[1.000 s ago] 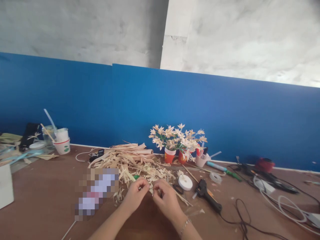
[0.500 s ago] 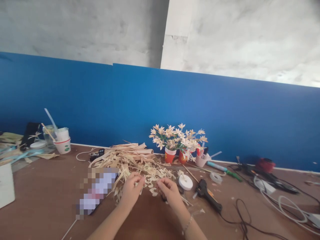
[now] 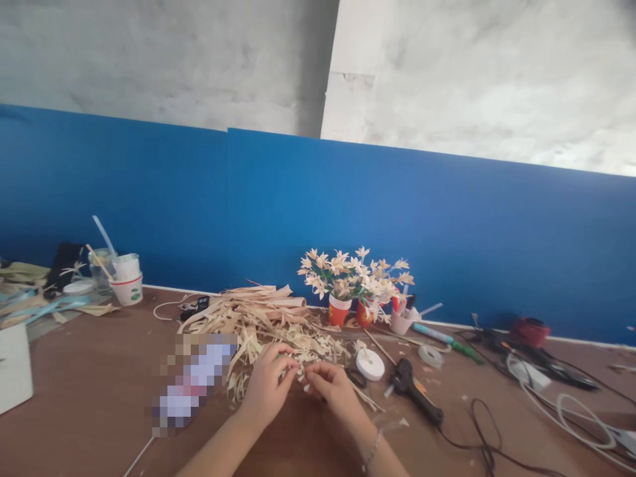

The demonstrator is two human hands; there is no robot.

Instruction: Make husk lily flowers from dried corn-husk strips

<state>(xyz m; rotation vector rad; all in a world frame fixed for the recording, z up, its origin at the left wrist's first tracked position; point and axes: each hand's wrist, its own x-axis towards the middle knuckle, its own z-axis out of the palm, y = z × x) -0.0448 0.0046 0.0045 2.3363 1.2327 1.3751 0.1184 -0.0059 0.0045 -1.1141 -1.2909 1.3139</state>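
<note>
My left hand (image 3: 271,381) is over the front edge of a heap of pale dried husk strips (image 3: 263,318), its thumb and fingers pinched together. What it holds, if anything, is too small to make out. Facing it, my right hand (image 3: 335,391) has its thumb and forefinger closed, and a tiny pale bit shows near the fingertips. The fingertips of both hands are close together. Small husk pieces (image 3: 318,344) lie just beyond them. A white round disc (image 3: 370,364) lies to the right of my right hand.
Pale flowers (image 3: 358,271) stand in red cups (image 3: 339,311) at the back. A black glue gun (image 3: 415,394) and cables (image 3: 489,437) lie to the right. On the left are a blurred-out phone (image 3: 196,381), a white cup (image 3: 127,289) and a white box (image 3: 14,371).
Both hands have come closer together; the left has moved right and its fingers have curled in more. The view has shifted slightly.
</note>
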